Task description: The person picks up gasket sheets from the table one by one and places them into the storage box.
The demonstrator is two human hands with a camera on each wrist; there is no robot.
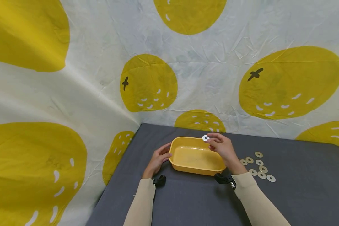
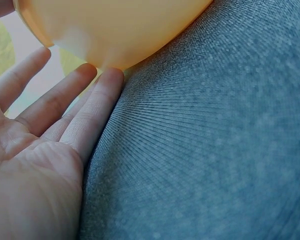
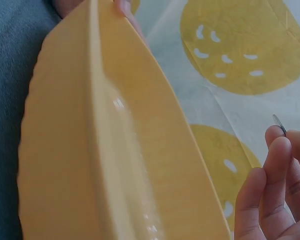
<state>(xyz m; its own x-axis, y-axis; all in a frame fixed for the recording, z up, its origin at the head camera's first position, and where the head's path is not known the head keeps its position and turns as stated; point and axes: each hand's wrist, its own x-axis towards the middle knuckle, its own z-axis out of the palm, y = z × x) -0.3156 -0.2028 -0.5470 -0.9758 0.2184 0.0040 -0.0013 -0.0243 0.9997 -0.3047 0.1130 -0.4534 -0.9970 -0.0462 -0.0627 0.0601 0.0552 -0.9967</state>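
Note:
A yellow plastic tub (image 1: 196, 156) sits on the grey cloth-covered table (image 1: 299, 188). My left hand (image 1: 159, 159) rests against the tub's left end, fingers straight; in the left wrist view the fingertips (image 2: 107, 80) touch the tub's underside (image 2: 125, 30). My right hand (image 1: 223, 147) hovers over the tub's far right rim and pinches a small white ring-shaped washer (image 1: 205, 138). The right wrist view shows that washer (image 3: 279, 124) edge-on at my fingertips, beside the tub's inside (image 3: 130, 150).
Several more washers (image 1: 259, 166) lie loose on the table to the right of the tub. A white cloth printed with big yellow fruit (image 1: 291, 81) hangs behind the table and along its left side. The table's left edge runs near my left forearm.

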